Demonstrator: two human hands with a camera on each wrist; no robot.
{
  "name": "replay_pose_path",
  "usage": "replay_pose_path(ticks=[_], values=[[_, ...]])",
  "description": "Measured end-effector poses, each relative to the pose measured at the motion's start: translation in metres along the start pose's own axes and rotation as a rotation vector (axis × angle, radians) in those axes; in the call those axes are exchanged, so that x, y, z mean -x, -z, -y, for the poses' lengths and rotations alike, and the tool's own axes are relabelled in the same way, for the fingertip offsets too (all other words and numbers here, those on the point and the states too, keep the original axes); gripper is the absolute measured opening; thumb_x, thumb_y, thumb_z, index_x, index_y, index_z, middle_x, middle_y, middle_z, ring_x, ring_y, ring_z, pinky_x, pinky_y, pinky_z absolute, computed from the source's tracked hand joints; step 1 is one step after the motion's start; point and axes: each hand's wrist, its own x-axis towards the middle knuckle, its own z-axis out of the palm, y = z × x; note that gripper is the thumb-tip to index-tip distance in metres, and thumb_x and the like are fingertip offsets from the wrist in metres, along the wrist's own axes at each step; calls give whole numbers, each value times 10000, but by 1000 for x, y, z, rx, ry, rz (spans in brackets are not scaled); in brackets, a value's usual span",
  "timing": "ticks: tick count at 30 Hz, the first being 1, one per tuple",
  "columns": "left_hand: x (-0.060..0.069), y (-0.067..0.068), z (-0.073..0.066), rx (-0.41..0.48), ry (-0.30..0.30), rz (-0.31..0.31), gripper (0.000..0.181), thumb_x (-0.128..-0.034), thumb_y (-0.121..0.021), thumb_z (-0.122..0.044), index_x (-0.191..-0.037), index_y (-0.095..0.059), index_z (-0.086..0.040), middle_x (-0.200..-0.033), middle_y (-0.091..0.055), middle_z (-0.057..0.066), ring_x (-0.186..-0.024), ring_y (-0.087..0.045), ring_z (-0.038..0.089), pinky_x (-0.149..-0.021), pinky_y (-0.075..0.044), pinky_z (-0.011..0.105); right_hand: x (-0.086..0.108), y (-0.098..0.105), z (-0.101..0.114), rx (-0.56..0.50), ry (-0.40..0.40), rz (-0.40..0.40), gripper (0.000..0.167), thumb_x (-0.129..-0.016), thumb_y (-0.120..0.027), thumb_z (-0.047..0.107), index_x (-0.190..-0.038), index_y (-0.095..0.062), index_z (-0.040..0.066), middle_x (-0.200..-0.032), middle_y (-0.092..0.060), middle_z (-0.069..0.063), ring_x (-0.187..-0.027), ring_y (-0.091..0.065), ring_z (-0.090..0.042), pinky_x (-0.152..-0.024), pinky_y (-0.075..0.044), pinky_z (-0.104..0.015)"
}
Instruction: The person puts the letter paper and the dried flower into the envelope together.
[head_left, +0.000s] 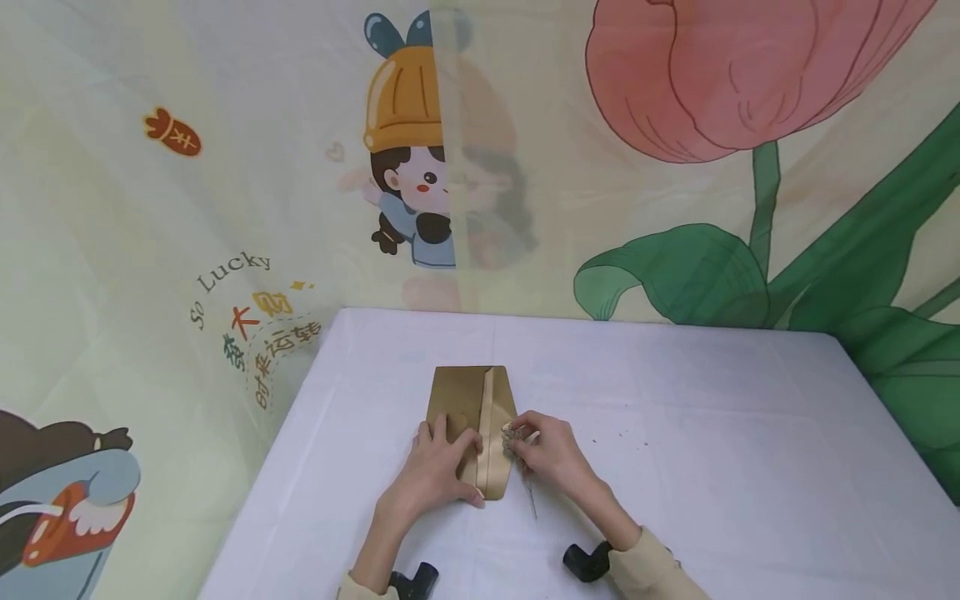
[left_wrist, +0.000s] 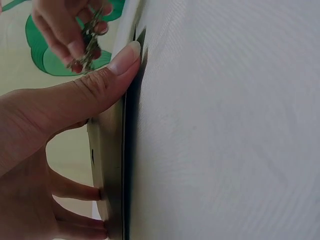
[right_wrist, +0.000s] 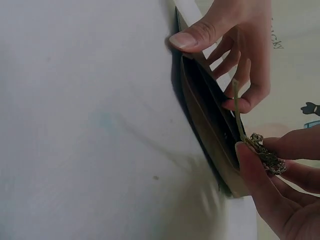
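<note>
A gold paper envelope lies on the white table, its flap folded out to the right. My left hand holds it down: the thumb is at the near edge, the index finger bends to the mouth, and the others spread over the paper. In the right wrist view the envelope's mouth gapes slightly. Between thumb and fingers, my right hand pinches a dried flower sprig beside the mouth. Its thin stem points toward the near side of the table in the head view.
Small dark crumbs are scattered on the white tablecloth right of the envelope. Black wrist devices sit at both forearms. Behind the table hangs a printed cloth with cartoon figures and a tulip.
</note>
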Motion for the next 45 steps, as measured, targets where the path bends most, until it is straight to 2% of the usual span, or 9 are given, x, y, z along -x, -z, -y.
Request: replay_pose_path(ticks=[4,7,9,14,23,30,37,40,45], values=[[0,1,-1,2,-1,4,689,-607,-959,-473,-1146,-586,-258,-1533,-302,383,-1284,-368,577,-1025,-393,681,-4,-6,8,-5,59,16,197,-901,-746,14,-1086,-689,-20,-883,-700,-99,-521,-652,-193,-468,-508,-241],[0,2,-2,0,2,11,692,-608,-953,-483,-1151,-586,-259,-1540,-293,384,-1291,-365,576,-1030,-391,683,-7,-10,11,3,87,17,184,-902,-754,32,-1070,-690,-11,-887,-704,-96,-539,-643,-173,-466,-500,-236],[0,2,-2,-8,2,13,722,-610,-948,-494,-1184,-590,-244,-1535,-295,393,-1281,-372,578,-1027,-396,680,-9,-14,12,29,101,11,170,-896,-766,48,-1046,-697,6,-901,-719,-92,-604,-645,-135,-501,-501,-227],[1,1,-1,-24,2,18,812,-617,-936,-514,-1278,-588,-195,-1528,-297,413,-1287,-378,596,-1032,-396,687,-13,-20,14,62,106,13,180,-890,-786,94,-1040,-710,29,-944,-736,-91,-748,-670,-128,-583,-510,-226],[0,1,1,-27,11,20,800,-621,-938,-511,-1273,-585,-211,-1536,-301,396,-1291,-378,579,-1041,-393,673,-15,-23,14,61,69,9,171,-888,-791,102,-1026,-718,33,-935,-743,-87,-769,-690,-145,-615,-528,-244],[1,4,1,-26,-3,3,714,-609,-943,-499,-1169,-585,-238,-1518,-315,406,-1261,-388,583,-1037,-382,682,-19,-22,11,87,70,-43,162,-854,-799,37,-1000,-729,22,-853,-726,-78,-683,-625,-107,-588,-503,-238],[-1,2,1,-30,12,25,754,-621,-931,-527,-1228,-585,-243,-1541,-296,395,-1294,-374,582,-1041,-383,690,-23,-26,6,55,61,-32,197,-856,-800,39,-1023,-713,-19,-838,-722,-90,-596,-635,-93,-558,-517,-222],[-1,1,2,-34,13,27,787,-622,-927,-536,-1266,-583,-240,-1547,-292,393,-1296,-376,577,-1042,-385,686,-24,-28,4,13,43,-22,200,-867,-792,38,-1031,-703,-35,-818,-714,-96,-533,-651,-124,-523,-530,-226],[-3,-1,2,-35,6,20,778,-618,-926,-544,-1250,-582,-247,-1541,-297,397,-1274,-388,570,-1032,-396,676,-27,-32,3,-47,29,-12,197,-872,-776,7,-1036,-689,-59,-819,-722,-121,-515,-685,-210,-487,-542,-246]])
